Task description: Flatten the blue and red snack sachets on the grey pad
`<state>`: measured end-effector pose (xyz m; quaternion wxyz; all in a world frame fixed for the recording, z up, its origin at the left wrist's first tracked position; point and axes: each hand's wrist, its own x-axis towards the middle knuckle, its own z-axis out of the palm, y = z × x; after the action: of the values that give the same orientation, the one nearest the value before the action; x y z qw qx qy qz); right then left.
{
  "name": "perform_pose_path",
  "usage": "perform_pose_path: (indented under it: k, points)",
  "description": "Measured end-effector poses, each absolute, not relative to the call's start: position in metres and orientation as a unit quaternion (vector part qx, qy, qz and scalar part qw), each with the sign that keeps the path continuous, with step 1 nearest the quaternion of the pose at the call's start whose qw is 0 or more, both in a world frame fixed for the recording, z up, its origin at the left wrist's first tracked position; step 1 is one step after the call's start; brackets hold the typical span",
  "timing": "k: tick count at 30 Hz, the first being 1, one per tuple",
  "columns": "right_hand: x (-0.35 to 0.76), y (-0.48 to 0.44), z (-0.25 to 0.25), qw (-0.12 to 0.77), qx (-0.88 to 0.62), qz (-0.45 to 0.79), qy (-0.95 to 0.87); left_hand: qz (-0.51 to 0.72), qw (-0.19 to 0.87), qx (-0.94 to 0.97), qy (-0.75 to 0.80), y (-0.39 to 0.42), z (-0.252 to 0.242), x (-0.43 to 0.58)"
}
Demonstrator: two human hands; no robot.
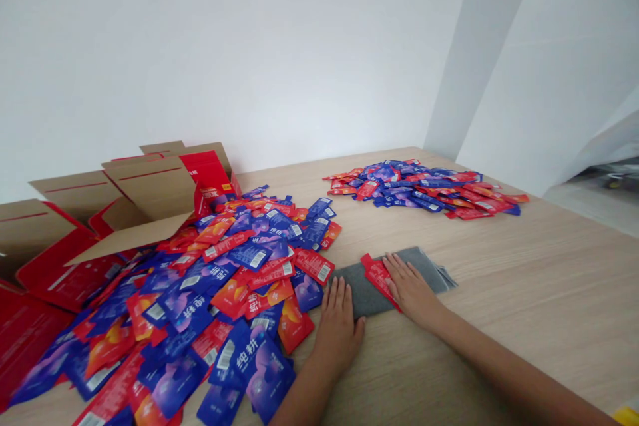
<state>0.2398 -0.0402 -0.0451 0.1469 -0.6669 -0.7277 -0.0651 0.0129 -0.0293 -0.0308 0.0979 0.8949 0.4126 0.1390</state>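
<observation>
on the bench [524,266], the left hand [340,321] is resting at one end of the grey pad [363,294], grip spread, holding nothing; the right hand [411,286], also open, is lying flat across the red sachet [378,276] there, seemingly steadying it. lifting it would be calling for fingertips curling beneath.

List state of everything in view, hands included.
Left hand: palm down, fingers on grey pad
Right hand: palm down, over red packet
Grey pad: flat
Red packet: on pad, partly covered
Boxes: open
Left packet pile: loose, overlapping
Right packet pile: loose, overlapping
</observation>
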Motion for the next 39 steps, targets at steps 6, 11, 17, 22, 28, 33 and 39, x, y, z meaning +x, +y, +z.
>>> perform_pose_path:
  k: [6, 11, 17, 22, 28, 33, 39]
  points:
    - [0.209, -0.044, -0.039, 0.128, -0.624, -0.062, -0.769, 0.123, 0.085, 0.896, 0.418, -0.028, -0.034, 0.014]
    - [0.252, -0.045, -0.037, 0.093, -0.692, -0.098, -0.709, 0.132, 0.097, 0.894, 0.417, -0.028, -0.034, 0.013]
    - [0.272, -0.049, -0.026, 0.066, -0.722, -0.131, -0.676, 0.131, 0.108, 0.896, 0.411, -0.028, -0.032, 0.012]
    - [0.247, -0.057, 0.013, 0.182, -0.648, -0.128, -0.728, 0.140, 0.102, 0.895, 0.412, -0.028, -0.034, 0.012]
    - [0.212, -0.067, 0.016, 0.235, -0.548, -0.092, -0.797, 0.150, 0.099, 0.892, 0.414, -0.029, -0.034, 0.012]
    - [0.198, -0.055, -0.046, 0.197, -0.593, -0.142, -0.768, 0.150, 0.096, 0.891, 0.417, -0.029, -0.036, 0.013]
    - [0.200, -0.017, -0.053, 0.180, -0.603, -0.119, -0.768, 0.163, 0.092, 0.889, 0.417, -0.027, -0.040, 0.013]
